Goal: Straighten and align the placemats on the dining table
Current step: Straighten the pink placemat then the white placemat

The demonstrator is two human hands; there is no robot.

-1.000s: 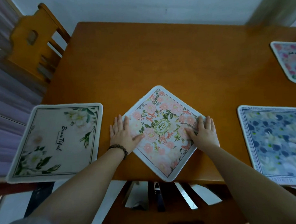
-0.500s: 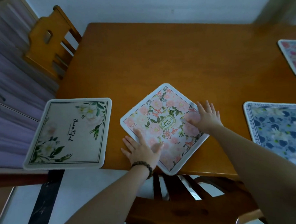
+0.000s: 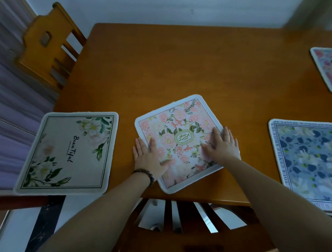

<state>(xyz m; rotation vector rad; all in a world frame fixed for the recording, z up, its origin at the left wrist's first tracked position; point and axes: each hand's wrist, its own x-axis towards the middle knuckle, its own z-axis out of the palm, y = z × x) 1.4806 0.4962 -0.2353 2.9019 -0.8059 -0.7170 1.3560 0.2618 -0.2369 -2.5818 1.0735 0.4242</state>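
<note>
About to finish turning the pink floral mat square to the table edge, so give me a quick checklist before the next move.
1. Both hands flat on the pink floral placemat: left hand and right hand, ok.
2. Mat square to the table edge: not ok, it sits rotated.
3. Mat fully on the table: ok, though its near corner is close to the edge.
4. Gap to the white Beautiful placemat: ok, apart.
5. Gap to the blue placemat: ok, apart.
</note>
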